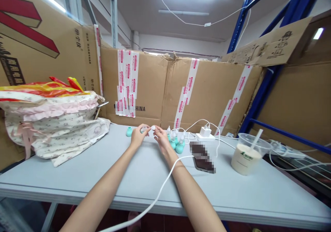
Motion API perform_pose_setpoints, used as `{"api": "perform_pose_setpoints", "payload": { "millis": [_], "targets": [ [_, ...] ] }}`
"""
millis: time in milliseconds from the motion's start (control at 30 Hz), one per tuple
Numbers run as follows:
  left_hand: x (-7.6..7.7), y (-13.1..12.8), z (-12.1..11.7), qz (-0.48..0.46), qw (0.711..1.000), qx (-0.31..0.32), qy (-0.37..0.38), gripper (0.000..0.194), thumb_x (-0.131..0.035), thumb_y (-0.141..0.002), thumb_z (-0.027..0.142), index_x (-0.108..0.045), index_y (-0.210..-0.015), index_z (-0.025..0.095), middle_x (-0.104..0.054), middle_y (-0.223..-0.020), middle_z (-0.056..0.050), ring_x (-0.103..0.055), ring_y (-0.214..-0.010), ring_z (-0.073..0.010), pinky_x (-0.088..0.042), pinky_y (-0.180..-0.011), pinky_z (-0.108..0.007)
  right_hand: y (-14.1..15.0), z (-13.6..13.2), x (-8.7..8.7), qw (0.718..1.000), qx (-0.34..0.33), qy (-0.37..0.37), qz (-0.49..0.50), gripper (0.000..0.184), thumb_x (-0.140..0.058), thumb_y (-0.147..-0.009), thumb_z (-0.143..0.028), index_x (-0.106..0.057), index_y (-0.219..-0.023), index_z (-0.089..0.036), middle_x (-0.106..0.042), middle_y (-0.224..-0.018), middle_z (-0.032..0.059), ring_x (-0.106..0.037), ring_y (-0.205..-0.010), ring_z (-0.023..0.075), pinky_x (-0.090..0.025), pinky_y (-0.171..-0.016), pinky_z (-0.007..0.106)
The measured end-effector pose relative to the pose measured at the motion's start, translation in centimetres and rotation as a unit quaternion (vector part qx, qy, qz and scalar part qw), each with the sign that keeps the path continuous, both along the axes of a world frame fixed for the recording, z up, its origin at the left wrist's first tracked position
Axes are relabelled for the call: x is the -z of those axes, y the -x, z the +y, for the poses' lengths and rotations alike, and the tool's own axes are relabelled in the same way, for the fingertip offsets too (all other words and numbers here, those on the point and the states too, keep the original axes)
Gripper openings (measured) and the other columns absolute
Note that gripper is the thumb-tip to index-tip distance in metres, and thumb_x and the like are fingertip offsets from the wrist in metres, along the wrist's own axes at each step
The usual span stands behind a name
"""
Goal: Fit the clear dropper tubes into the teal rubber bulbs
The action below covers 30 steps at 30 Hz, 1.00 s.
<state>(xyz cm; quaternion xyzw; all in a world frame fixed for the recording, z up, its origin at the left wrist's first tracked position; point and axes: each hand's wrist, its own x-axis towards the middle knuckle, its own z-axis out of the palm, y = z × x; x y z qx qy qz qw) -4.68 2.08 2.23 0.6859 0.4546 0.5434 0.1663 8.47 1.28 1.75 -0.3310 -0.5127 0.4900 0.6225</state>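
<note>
Above the back of the table, my left hand is closed on a small clear plastic piece. My right hand is beside it, pinching a small white round piece between thumb and fingers. The two pieces are close together but look apart; their exact shape is too small to tell. Just right of my right hand stand several teal squeeze bulbs with clear pointed tips, partly hidden by the hand. A single teal bulb without a tip stands left of my left hand.
A phone lies right of my right forearm, with a white cable crossing that arm. Further right stands a plastic drink cup with a straw. A power strip is at the back. A floral cloth bag fills the left, before cardboard walls.
</note>
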Motion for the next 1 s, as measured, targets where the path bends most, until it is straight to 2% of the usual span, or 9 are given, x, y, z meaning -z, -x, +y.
{"api": "perform_pose_setpoints", "payload": {
  "millis": [100,167,300,533,600,667,767,900,1000],
  "targets": [
    [-0.4,-0.7,-1.2,0.022,0.998,0.034,-0.049,0.036,-0.051,-0.077,0.046,-0.062,-0.102,0.022,-0.067,-0.082,-0.002,-0.06,-0.072,-0.0148,-0.042,-0.068,-0.023,-0.5,-0.1,0.0,0.998,-0.04,0.003,0.054,0.036,-0.061,-0.066,-0.047,-0.059,-0.09,-0.02,-0.061,-0.085,0.0033,-0.053,-0.067,0.0101,-0.039,-0.059,0.02],
    [-0.4,-1.2,-2.0,0.049,0.994,0.02,-0.098,0.034,-0.053,-0.077,0.043,-0.063,-0.105,0.025,-0.066,-0.092,-0.003,-0.059,-0.08,-0.0156,-0.041,-0.072,-0.023,-0.7,-0.3,-0.1,0.997,-0.054,-0.007,0.057,0.032,-0.06,-0.067,-0.045,-0.057,-0.087,-0.02,-0.061,-0.086,0.004,-0.055,-0.07,0.0114,-0.041,-0.063,0.022],
    [-0.2,-1.6,-2.8,0.098,0.979,-0.04,-0.173,0.035,-0.049,-0.082,0.038,-0.059,-0.114,0.028,-0.062,-0.083,-0.003,-0.054,-0.072,-0.0135,-0.038,-0.067,-0.023,-0.7,-0.6,-0.3,0.993,-0.085,-0.034,0.073,0.026,-0.06,-0.069,-0.04,-0.056,-0.084,-0.02,-0.061,-0.081,0.0028,-0.056,-0.071,0.0123,-0.043,-0.072,0.027],
    [-0.2,-1.5,-3.1,0.123,0.948,-0.067,-0.286,0.032,-0.047,-0.084,0.033,-0.059,-0.113,0.026,-0.057,-0.072,-0.002,-0.05,-0.066,-0.0117,-0.036,-0.064,-0.022,-0.7,-1.1,-0.5,0.982,-0.153,-0.027,0.106,0.022,-0.065,-0.064,-0.033,-0.057,-0.081,-0.021,-0.06,-0.077,-0.001,-0.055,-0.068,0.0109,-0.042,-0.071,0.026],
    [-0.3,-1.4,-2.9,0.114,0.942,-0.081,-0.304,0.029,-0.049,-0.083,0.032,-0.063,-0.107,0.025,-0.058,-0.076,-0.003,-0.052,-0.068,-0.0118,-0.036,-0.064,-0.022,-0.7,-1.1,-0.7,0.988,-0.126,-0.026,0.083,0.024,-0.065,-0.065,-0.035,-0.058,-0.084,-0.023,-0.061,-0.085,-0.0008,-0.055,-0.074,0.0119,-0.041,-0.07,0.025],
    [-0.4,-1.2,-2.6,0.115,0.941,-0.103,-0.303,0.025,-0.05,-0.082,0.033,-0.066,-0.1,0.024,-0.06,-0.084,-0.004,-0.054,-0.072,-0.0125,-0.037,-0.066,-0.022,-0.7,-1.1,-1.1,0.996,-0.062,-0.034,0.055,0.024,-0.064,-0.066,-0.036,-0.058,-0.086,-0.025,-0.061,-0.091,-0.001,-0.055,-0.079,0.0126,-0.039,-0.067,0.023],
    [-0.2,-0.6,-1.9,0.143,0.94,-0.133,-0.281,0.024,-0.05,-0.083,0.033,-0.066,-0.095,0.021,-0.063,-0.088,-0.005,-0.056,-0.075,-0.0144,-0.038,-0.066,-0.024,-0.6,-1.2,-1.7,0.995,0.028,-0.089,-0.016,0.022,-0.061,-0.069,-0.039,-0.058,-0.083,-0.023,-0.061,-0.09,-0.0001,-0.055,-0.079,0.0134,-0.038,-0.066,0.023],
    [0.4,0.3,-0.9,0.205,0.928,-0.163,-0.265,0.023,-0.047,-0.084,0.029,-0.065,-0.095,0.019,-0.066,-0.077,-0.005,-0.055,-0.068,-0.0168,-0.036,-0.061,-0.027,-0.4,-1.5,-1.9,0.965,0.097,-0.188,-0.152,0.023,-0.062,-0.069,-0.038,-0.058,-0.084,-0.02,-0.061,-0.086,0.0016,-0.054,-0.073,0.0134,-0.039,-0.066,0.025],
    [0.7,0.6,-0.7,0.254,0.916,-0.15,-0.273,0.023,-0.047,-0.083,0.024,-0.063,-0.099,0.019,-0.067,-0.079,-0.005,-0.055,-0.072,-0.0187,-0.036,-0.063,-0.028,-0.4,-1.8,-1.6,0.935,0.154,-0.234,-0.219,0.019,-0.059,-0.073,-0.034,-0.059,-0.086,-0.021,-0.06,-0.087,0.0021,-0.053,-0.072,0.0134,-0.04,-0.067,0.025]
  ]
}}
